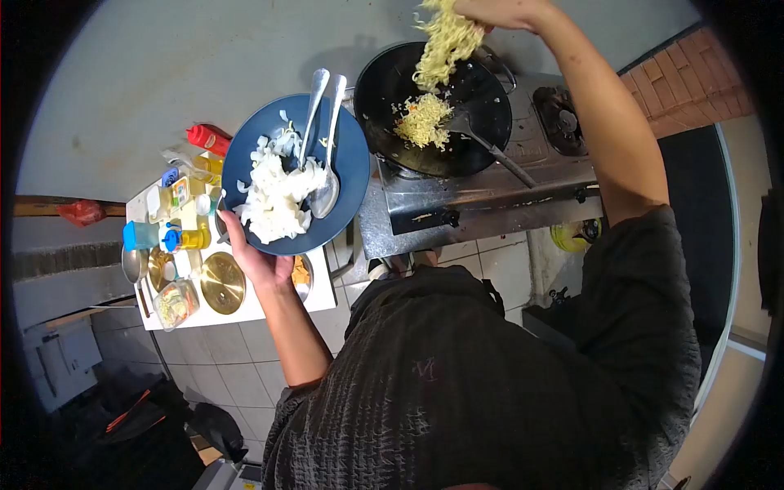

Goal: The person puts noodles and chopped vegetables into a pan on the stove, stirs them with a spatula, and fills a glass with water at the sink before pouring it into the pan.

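My left hand (260,260) is closed on the rim and underside of a dark blue plate (349,155). White, soft-looking pieces (276,196) lie heaped on it, perhaps flat rice noodles. A metal spoon (325,196) and a second metal utensil (313,110) rest on the plate, handles pointing away from me. High above the stove, my right hand (505,11) grips a hanging clump of yellow noodles (447,45). Below it is a black wok (384,131) with more yellow noodles (425,121) inside. A spatula (490,147) leans in the wok, its handle over the near rim.
The wok sits on a metal gas stove (490,200); a second burner (563,121) is at right. On the white table (322,286) at left stand a red bottle (208,139), a blue-capped oil container (186,238), a gold lid (222,283) and a clear tub of vegetables (175,305).
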`<action>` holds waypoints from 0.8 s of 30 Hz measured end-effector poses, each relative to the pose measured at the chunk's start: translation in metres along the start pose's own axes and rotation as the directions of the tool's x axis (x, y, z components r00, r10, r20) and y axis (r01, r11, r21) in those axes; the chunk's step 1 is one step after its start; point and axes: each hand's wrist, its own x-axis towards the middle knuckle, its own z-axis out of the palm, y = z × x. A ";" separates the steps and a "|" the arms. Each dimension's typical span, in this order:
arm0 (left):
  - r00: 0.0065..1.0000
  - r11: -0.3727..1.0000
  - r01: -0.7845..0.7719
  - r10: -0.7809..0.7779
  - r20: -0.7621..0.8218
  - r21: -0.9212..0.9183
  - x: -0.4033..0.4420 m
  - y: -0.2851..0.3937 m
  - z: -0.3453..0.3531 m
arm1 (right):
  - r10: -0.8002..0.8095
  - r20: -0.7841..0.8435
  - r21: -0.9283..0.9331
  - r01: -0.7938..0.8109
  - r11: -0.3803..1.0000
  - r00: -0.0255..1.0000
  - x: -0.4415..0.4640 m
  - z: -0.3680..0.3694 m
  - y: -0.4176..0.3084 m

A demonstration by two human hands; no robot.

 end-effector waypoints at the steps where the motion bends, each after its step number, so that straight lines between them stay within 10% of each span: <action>1: 1.000 1.000 0.004 -0.004 0.027 -0.010 0.002 0.000 -0.001 | -0.026 0.075 -0.054 0.030 0.998 0.997 -0.002 0.002 -0.003; 7: 1.000 1.000 0.011 -0.010 0.028 -0.021 0.000 0.001 0.003 | -0.081 0.122 -0.009 0.083 0.997 0.989 -0.010 0.029 0.001; 9: 1.000 1.000 0.002 -0.002 0.015 -0.015 0.000 0.001 0.003 | 0.009 -0.090 0.350 0.023 0.937 0.996 -0.015 0.031 0.001; 13: 1.000 1.000 -0.006 0.005 0.026 0.005 0.000 0.001 0.007 | 0.157 0.077 0.262 -0.172 0.950 0.985 -0.027 0.035 -0.012; 15: 1.000 1.000 -0.001 0.001 0.024 -0.004 -0.004 0.001 0.005 | -0.037 -0.155 0.107 0.054 0.993 0.987 -0.011 0.072 0.021; 24: 1.000 1.000 0.002 -0.002 -0.016 0.014 -0.002 0.001 0.005 | -0.009 0.006 0.642 0.003 0.767 1.000 0.004 0.087 0.034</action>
